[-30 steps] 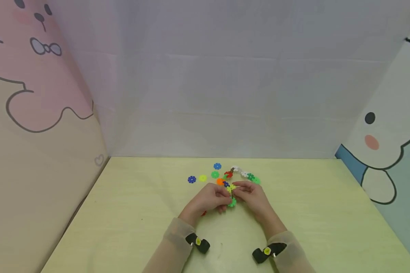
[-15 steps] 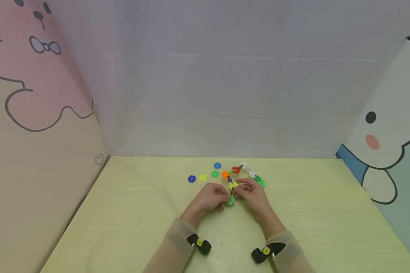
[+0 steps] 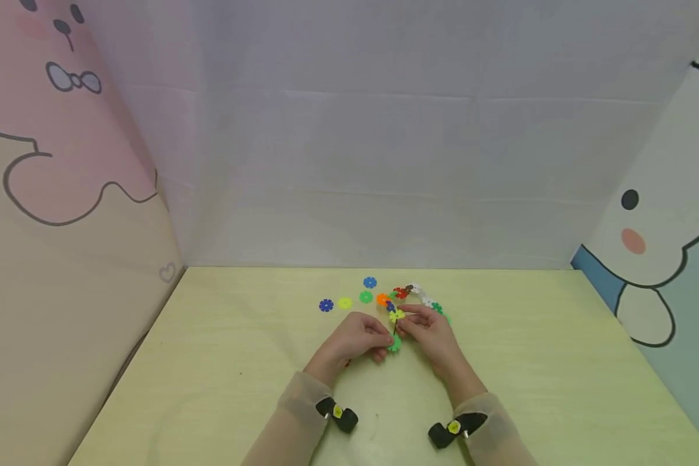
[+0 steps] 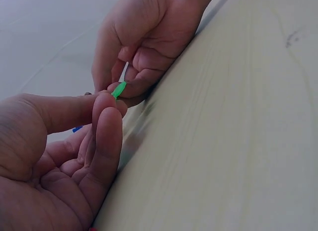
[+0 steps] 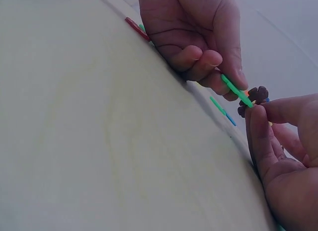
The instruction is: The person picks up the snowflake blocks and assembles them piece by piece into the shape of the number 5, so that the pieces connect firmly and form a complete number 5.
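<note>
left hand [image 3: 358, 338]: pinching green flower disc [image 3: 395, 344] over worktop [image 3: 210, 362]. right hand [image 3: 433, 333]: pinching brown flower disc [image 5: 258, 94], crosswise to green. slots best aligned, pressure even. linked disc chain [image 3: 400, 293] beyond fingertips, liable to drag. farther left, loose: blue disc [image 3: 369, 283], second green disc [image 3: 366, 296], yellow disc [image 3: 345, 303], dark-blue disc [image 3: 326, 305].
</note>
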`<act>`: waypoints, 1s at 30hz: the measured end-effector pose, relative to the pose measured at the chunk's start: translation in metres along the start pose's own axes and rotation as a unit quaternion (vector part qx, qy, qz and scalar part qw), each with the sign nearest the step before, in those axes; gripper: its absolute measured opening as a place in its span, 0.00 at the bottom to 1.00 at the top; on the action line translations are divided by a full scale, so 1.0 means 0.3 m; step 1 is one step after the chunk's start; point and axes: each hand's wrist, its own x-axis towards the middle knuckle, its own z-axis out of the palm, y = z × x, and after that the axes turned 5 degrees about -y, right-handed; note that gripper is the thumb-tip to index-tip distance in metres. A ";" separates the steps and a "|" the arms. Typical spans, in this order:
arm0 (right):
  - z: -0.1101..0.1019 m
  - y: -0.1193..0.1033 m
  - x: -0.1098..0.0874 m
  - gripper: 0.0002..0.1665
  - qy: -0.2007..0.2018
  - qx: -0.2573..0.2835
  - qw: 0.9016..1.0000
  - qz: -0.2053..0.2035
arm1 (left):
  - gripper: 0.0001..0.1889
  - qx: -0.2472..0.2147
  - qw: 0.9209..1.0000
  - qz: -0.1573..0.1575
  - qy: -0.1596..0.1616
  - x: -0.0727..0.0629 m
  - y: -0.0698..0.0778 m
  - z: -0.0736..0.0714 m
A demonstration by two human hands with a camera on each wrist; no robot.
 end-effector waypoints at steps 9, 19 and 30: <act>-0.007 0.007 0.003 0.20 -0.016 -0.010 1.000 -0.007 | 0.03 -0.042 0.999 -0.016 0.002 0.011 -0.008 -0.013; -0.010 -0.015 -0.010 0.18 -0.038 0.005 0.999 -0.022 | 0.04 -0.066 0.998 -0.011 0.018 0.020 -0.009 0.001; -0.009 0.003 -0.002 0.20 -0.035 0.001 0.999 -0.026 | 0.03 -0.071 0.997 -0.011 0.025 0.016 -0.006 -0.003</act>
